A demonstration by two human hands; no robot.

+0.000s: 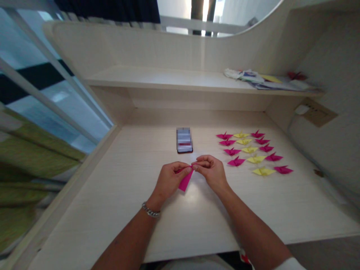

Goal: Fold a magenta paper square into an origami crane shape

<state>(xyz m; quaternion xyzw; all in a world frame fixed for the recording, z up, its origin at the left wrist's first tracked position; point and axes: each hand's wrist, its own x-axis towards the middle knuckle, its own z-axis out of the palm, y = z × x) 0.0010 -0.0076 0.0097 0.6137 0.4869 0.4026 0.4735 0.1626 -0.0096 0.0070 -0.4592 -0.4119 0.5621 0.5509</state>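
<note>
Between my two hands is a piece of folded pink paper (185,182), its lower flap hanging down below the fingers. My left hand (170,178) pinches the paper's left side, with a chain bracelet (151,210) on that wrist. At the upper tip of the paper, my right hand (211,171) pinches with thumb and forefinger. The fingers cover the upper part of the folds. Just beyond the hands a phone (184,140) lies on the desk, its screen blurred. To the right sit rows of folded paper cranes, with pink ones (236,161) and yellow ones (255,159).
The pale desk (118,210) has a raised edge at the left. A shelf (168,80) runs along the back, holding papers (270,80) and crumpled wrapping. On the right wall a plug (302,109) sits in a socket, its cable (298,144) trailing down beside the desk.
</note>
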